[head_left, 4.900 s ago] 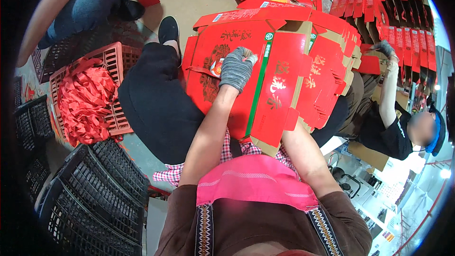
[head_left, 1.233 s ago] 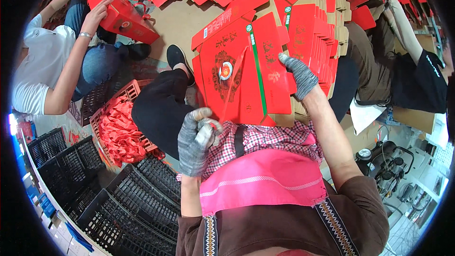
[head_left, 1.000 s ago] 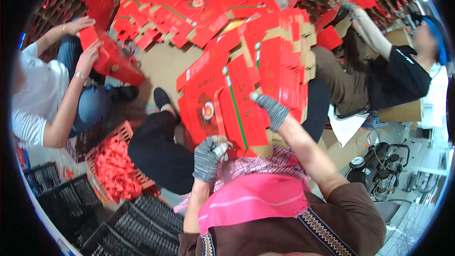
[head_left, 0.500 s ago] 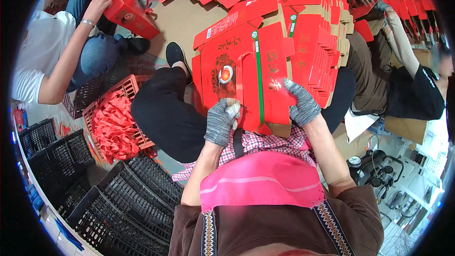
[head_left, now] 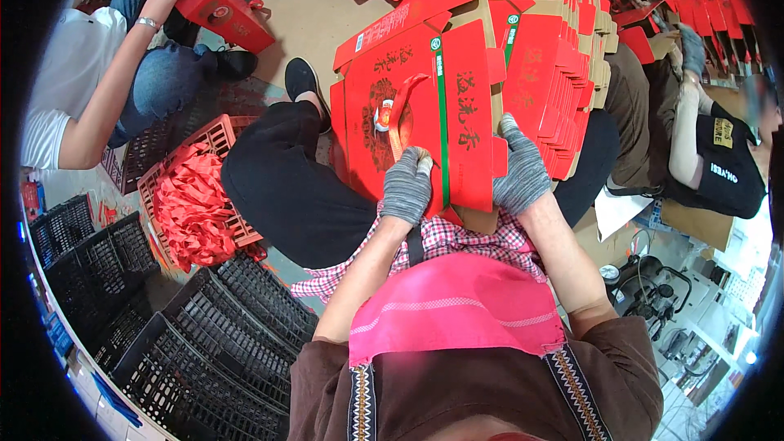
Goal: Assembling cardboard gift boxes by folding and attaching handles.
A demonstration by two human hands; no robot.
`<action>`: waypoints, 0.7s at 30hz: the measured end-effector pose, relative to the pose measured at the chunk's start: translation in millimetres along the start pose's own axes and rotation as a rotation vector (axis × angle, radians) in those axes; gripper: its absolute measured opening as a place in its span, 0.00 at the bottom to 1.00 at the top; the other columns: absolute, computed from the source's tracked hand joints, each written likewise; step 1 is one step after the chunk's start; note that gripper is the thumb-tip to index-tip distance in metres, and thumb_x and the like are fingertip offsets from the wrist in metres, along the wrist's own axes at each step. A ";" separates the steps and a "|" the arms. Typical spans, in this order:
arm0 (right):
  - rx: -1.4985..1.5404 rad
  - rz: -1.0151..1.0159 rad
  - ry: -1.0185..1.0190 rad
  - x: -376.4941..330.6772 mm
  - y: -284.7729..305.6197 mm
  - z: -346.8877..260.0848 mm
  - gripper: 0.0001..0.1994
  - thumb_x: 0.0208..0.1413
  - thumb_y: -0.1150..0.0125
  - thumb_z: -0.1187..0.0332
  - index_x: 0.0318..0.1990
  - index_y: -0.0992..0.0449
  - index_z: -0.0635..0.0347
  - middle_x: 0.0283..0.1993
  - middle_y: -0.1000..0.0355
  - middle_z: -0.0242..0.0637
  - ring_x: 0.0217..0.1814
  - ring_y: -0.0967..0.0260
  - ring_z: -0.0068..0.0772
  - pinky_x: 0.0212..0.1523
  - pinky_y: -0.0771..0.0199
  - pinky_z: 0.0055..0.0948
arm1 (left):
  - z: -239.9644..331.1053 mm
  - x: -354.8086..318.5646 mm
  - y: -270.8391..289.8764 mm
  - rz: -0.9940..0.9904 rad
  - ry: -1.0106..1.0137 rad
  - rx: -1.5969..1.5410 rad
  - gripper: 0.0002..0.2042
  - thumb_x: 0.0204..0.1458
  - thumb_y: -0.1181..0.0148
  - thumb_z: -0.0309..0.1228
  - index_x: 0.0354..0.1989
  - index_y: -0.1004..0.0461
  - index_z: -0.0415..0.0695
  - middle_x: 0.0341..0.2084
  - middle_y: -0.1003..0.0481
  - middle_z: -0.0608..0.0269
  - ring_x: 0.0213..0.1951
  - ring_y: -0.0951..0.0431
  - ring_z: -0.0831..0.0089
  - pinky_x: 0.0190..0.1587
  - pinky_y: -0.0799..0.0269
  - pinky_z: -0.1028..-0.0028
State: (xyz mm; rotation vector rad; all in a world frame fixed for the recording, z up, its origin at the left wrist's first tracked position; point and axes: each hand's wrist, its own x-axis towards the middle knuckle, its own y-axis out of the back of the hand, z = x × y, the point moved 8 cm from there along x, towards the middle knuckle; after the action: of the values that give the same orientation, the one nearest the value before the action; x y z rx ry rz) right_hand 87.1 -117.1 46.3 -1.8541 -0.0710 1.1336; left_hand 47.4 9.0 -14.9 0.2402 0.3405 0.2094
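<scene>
While a red crate of red handles [head_left: 196, 204] sits at the far left, we see the left hand [head_left: 406, 186], gloved grey, its fingers pinched on a red strap handle [head_left: 400, 114] arching over the flat red carton [head_left: 425, 114] on the lap. Just right, the right hand [head_left: 521, 173] clamps the carton's right edge. Farther right lies a stack of flat cartons [head_left: 563, 73].

hidden: our right hand [head_left: 523, 175] fingertips behind the red carton [head_left: 425, 114] | cut off: seated person [head_left: 90, 73] left of carton, head out of frame | blurred: co-worker's face, right of carton
</scene>
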 end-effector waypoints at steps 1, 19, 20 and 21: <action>-0.047 0.070 0.007 1.2 5.8 -0.9 0.23 0.54 0.57 0.53 0.50 0.38 0.61 0.51 0.36 0.42 0.53 0.40 0.40 0.53 0.39 0.38 | 1.0 -0.7 -0.7 -0.006 -0.021 0.001 0.05 0.48 0.50 0.25 0.30 0.31 0.38 0.17 0.31 0.61 0.21 0.33 0.79 0.26 0.36 0.77; -2.435 -0.181 0.657 -17.3 -57.8 -10.1 0.21 0.46 0.49 0.56 0.46 0.33 0.59 0.48 0.35 0.39 0.50 0.40 0.38 0.50 0.39 0.28 | -20.2 -9.1 -7.3 -0.248 0.144 -0.053 0.12 0.51 0.55 0.33 0.27 0.29 0.37 0.21 0.29 0.49 0.26 0.28 0.61 0.32 0.35 0.69; -2.439 -0.182 0.656 -18.0 -60.0 -11.2 0.21 0.46 0.49 0.56 0.46 0.33 0.59 0.48 0.35 0.39 0.50 0.40 0.38 0.50 0.39 0.28 | -28.8 -7.3 -8.4 -0.205 0.245 -0.173 0.12 0.51 0.56 0.32 0.24 0.29 0.37 0.20 0.29 0.51 0.24 0.29 0.65 0.31 0.35 0.70; -2.460 -0.178 0.653 -18.5 -62.7 -9.8 0.21 0.46 0.49 0.56 0.46 0.33 0.58 0.48 0.35 0.39 0.51 0.40 0.38 0.51 0.39 0.28 | -31.4 -2.1 -4.3 -0.116 0.203 -0.214 0.12 0.51 0.55 0.32 0.23 0.30 0.39 0.15 0.34 0.59 0.17 0.36 0.73 0.23 0.41 0.74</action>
State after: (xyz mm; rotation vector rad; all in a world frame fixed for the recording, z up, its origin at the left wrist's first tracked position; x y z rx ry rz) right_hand 107.8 -97.0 105.7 -3.7826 -1.8456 -0.5393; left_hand 35.0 10.6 -44.1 -0.0128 0.5286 0.1544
